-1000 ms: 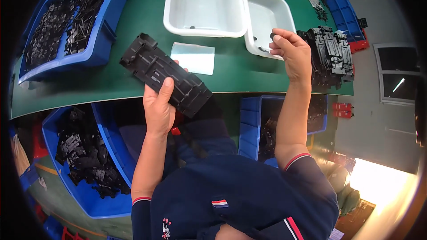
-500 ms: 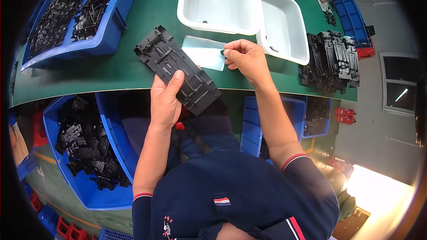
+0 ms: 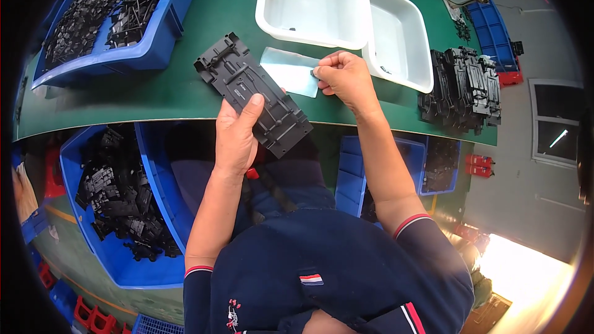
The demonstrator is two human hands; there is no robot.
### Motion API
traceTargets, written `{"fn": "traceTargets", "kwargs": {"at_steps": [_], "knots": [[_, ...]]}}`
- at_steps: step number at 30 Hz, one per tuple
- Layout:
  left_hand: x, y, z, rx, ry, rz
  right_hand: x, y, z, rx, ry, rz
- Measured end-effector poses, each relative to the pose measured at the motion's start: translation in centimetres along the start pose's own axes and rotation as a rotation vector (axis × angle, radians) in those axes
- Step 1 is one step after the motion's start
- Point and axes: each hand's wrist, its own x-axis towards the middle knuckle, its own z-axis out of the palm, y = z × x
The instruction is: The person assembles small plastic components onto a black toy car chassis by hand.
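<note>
My left hand [image 3: 239, 133] grips a long black moulded plastic panel [image 3: 247, 86] by its lower left edge, thumb on the ribbed face. The panel is tilted, its far end pointing up and left over the green table. To its right, my right hand [image 3: 346, 80] pinches a small black piece [image 3: 315, 73] between thumb and fingers; most of the piece is hidden. Beneath that pinch lies a shiny clear-white sheet [image 3: 288, 69] on the table, partly behind the panel.
Two white tubs [image 3: 312, 40] [image 3: 402, 77] stand beyond my hands, each with a few small black bits. A blue bin [image 3: 139, 55] of black parts sits at left. Stacked black panels [image 3: 464, 86] stand at right. Below the table edge is another blue bin [image 3: 130, 275] full of panels.
Both hands, the panel and the small piece appear slightly further right, but the whole table scene has shifted the same way. Both grips look unchanged.
</note>
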Motion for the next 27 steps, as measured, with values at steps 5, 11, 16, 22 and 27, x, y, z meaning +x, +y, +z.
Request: {"fn": "traceTargets", "kwargs": {"at_steps": [5,11,16,22,27], "knots": [[0.0,0.0,0.1,0.007,0.002,0.014,-0.1,0.1,0.1,-0.076,0.025,-0.020],[-0.2,-0.3,0.1,0.001,0.014,0.026,-1.6,0.8,-0.6,0.175,0.014,-0.103],[-0.2,-0.3,-0.2,-0.025,0.024,0.042,-5.6,0.6,-0.9,0.329,-0.005,-0.243],[0.0,-0.7,-0.8,-0.032,0.063,0.106,-9.8,1.7,0.6,-0.092,-0.032,-0.870],[-1.0,-0.4,-0.4,-0.018,0.108,0.155,-11.8,2.5,2.3,-0.245,-0.122,-1.009]]}}
